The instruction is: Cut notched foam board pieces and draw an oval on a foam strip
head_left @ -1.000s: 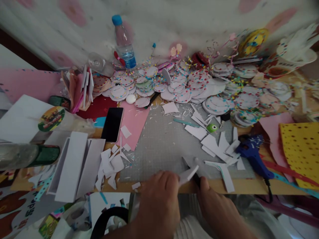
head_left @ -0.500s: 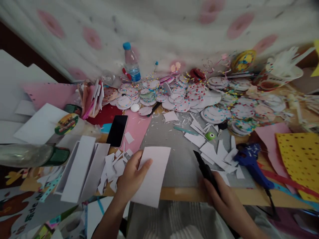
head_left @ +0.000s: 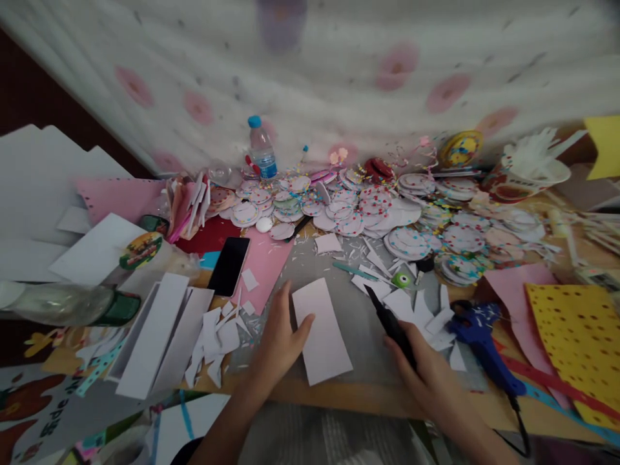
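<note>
A white card (head_left: 322,332) lies on the grey cutting mat at the table's front edge, slightly turned. My left hand (head_left: 282,329) is at its left side, fingers stretched out and spread from the thumb. The thumb tip overlaps the card's left edge; whether it presses down, I cannot tell. In my right hand (head_left: 420,361) is a black utility knife (head_left: 394,328), its dark tip pointing up and left, away from the card. White paper offcuts (head_left: 420,310) and a small green one-eyed figure (head_left: 401,279) lie just beyond the knife.
Decorated white discs (head_left: 361,206) line the back, with a water bottle (head_left: 262,152). At left are a phone (head_left: 229,266), a white box (head_left: 155,336) and a clear bottle (head_left: 62,303). At right sit a blue glue gun (head_left: 484,336) and yellow dotted sheet (head_left: 571,336).
The card has gone from my left hand's grip down onto the mat, and that hand's fingers have spread. My right hand still holds the knife. The camera view has shifted slightly.
</note>
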`<state>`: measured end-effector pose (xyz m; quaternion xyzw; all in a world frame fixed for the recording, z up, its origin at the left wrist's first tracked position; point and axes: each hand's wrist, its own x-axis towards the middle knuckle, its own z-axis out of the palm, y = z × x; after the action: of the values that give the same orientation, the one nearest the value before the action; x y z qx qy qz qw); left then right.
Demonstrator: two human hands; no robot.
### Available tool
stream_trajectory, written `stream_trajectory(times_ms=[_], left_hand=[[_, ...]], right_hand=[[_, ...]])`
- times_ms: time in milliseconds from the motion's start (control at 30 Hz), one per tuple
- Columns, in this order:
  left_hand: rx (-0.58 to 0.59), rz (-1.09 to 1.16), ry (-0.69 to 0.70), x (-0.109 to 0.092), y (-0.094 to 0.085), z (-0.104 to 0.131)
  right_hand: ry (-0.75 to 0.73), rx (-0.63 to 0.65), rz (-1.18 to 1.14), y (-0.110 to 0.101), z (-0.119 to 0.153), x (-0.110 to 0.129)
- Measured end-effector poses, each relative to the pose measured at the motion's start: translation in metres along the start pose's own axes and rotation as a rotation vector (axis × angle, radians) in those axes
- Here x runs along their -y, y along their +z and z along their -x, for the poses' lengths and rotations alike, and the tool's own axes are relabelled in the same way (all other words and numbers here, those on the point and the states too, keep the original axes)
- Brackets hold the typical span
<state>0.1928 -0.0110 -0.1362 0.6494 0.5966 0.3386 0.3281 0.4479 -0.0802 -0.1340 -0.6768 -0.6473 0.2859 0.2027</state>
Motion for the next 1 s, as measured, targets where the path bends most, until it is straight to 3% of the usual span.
stream_trajectory(times_ms=[167,333,500,633,833,1000], left_hand=[[0.067,-0.281,0.166,-0.003,-0.028,0.008],[0.051,-0.326,0.291,-0.003,-0.046,0.024],[-0.044,-0.214,0.253,-0.001,-0.056,0.040],[-0.090,-0.095,0.203,-0.002,-0.063,0.052],[-0.151,0.024,0.131,-0.001,-0.072,0.069],[-0.158,0.005,0.124,0.007,-0.077,0.073]], right_hand=[[-0.067,-0.033,0.072,-0.018,-0.011,0.006],[-0.190,-0.118,0.244,-0.011,-0.043,0.005],[-0.218,-0.122,0.541,0.005,-0.070,0.013],[-0.218,-0.124,0.652,0.012,-0.083,0.011],[-0.213,-0.137,0.730,0.014,-0.083,0.004],[-0.207,-0.160,0.738,0.013,-0.077,0.014]])
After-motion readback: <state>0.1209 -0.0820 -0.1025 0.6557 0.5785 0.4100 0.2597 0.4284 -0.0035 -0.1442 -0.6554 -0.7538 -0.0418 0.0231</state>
